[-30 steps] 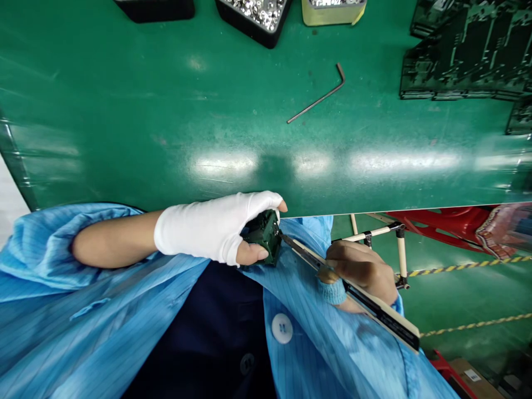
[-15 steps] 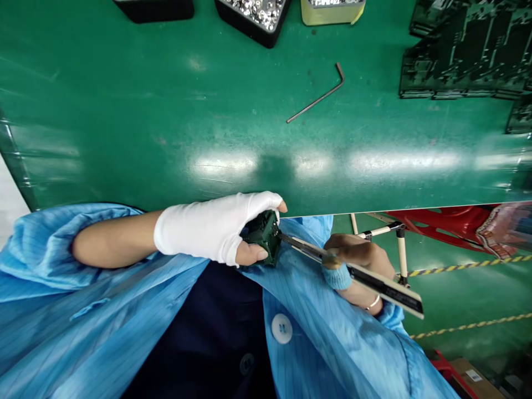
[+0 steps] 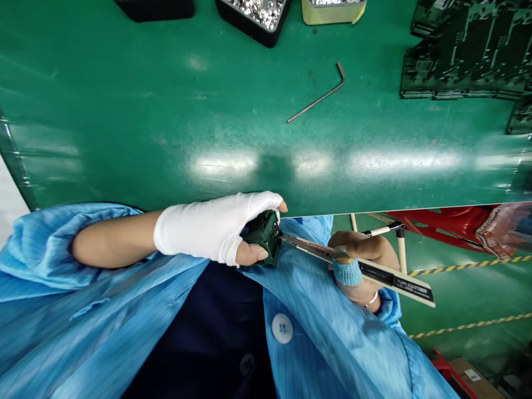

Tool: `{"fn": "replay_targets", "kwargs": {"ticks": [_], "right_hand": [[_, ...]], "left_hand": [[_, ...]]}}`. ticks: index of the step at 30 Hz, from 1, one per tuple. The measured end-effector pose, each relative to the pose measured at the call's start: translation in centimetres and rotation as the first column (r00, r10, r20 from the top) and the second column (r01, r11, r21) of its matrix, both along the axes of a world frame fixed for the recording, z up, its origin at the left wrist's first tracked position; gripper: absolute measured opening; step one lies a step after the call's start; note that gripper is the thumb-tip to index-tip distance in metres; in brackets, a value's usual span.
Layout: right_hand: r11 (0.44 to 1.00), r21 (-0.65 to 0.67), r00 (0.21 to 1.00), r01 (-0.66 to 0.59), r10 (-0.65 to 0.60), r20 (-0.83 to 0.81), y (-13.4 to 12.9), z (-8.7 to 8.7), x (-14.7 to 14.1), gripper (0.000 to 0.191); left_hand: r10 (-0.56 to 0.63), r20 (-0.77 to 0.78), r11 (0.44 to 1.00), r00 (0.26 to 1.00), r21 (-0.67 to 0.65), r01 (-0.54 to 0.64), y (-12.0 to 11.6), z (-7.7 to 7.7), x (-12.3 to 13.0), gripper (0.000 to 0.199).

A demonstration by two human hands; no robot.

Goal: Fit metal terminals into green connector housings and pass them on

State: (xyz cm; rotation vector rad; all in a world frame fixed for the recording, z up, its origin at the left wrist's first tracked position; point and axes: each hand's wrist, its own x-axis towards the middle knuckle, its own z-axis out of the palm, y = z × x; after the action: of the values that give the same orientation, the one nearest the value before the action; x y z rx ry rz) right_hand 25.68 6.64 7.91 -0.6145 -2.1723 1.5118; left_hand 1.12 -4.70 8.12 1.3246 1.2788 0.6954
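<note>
My left hand [image 3: 224,230], in a white fingerless glove, is closed around a dark green block [image 3: 268,235] just below the table's front edge. A pale-handled utility knife [image 3: 394,280] is gripped in my right hand [image 3: 361,266], which has a light blue cover on the thumb. The knife's blade points left, and its tip is at the right face of the block. Whether the tip touches or enters the block is too small to tell.
On the green table [image 3: 145,122] lies a hex key [image 3: 318,102]. Black bins, one with small metal parts [image 3: 264,12], and a yellow bin [image 3: 332,14] stand at the back. Dark green modules [image 3: 465,66] are at the right. A red stool [image 3: 440,224] stands beyond the edge.
My right hand has moved a little to the right and slightly up with the knife, whose handle end has swung right and upward. The left hand and the block look the same.
</note>
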Motion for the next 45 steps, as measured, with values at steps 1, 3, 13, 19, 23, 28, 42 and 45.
{"fn": "replay_targets", "kwargs": {"ticks": [1, 3, 13, 19, 23, 28, 42, 45], "right_hand": [[0.998, -0.036, 0.998, 0.049, -0.050, -0.030, 0.2, 0.4, -0.2, 0.021], [0.995, -0.093, 0.999, 0.033, -0.035, -0.015, 0.8, 1.1, -0.5, 0.023], [0.997, -0.071, 1.000, 0.012, -0.013, -0.015, 0.6, 1.6, -1.4, 0.028], [0.995, -0.053, 0.994, 0.079, -0.083, -0.073, -0.1, 0.8, -1.8, 0.027], [0.989, 0.116, 0.979, -0.094, 0.113, -0.171, 0.6, 0.7, -1.7, 0.024], [0.937, 0.257, 0.947, -0.235, 0.281, -0.157, 0.6, 1.4, -1.3, 0.009], [0.915, 0.256, 0.930, -0.312, 0.349, -0.114, 1.0, 1.8, -1.5, 0.019], [0.918, 0.247, 0.926, -0.312, 0.352, -0.138, 1.0, 1.8, -1.6, 0.018]], "left_hand": [[0.001, 0.005, 1.000, 1.000, -0.001, -0.001, 0.0, 0.0, 0.0, 0.055], [0.001, 0.010, 1.000, 1.000, -0.009, 0.000, 0.0, -0.1, 0.0, 0.057], [-0.010, 0.005, 1.000, 1.000, -0.018, 0.011, 0.0, 0.0, 0.1, 0.057], [-0.010, 0.018, 1.000, 1.000, -0.018, 0.011, 0.1, 0.1, 0.1, 0.055], [-0.005, 0.015, 1.000, 1.000, -0.014, 0.006, 0.1, -0.1, 0.2, 0.054], [-0.008, 0.004, 1.000, 1.000, -0.012, 0.008, 0.0, 0.0, 0.1, 0.055], [-0.020, 0.018, 1.000, 1.000, -0.013, 0.020, -0.2, -0.2, 0.2, 0.056], [-0.021, 0.026, 0.999, 0.999, -0.026, 0.021, -0.2, -0.2, 0.2, 0.056]]}}
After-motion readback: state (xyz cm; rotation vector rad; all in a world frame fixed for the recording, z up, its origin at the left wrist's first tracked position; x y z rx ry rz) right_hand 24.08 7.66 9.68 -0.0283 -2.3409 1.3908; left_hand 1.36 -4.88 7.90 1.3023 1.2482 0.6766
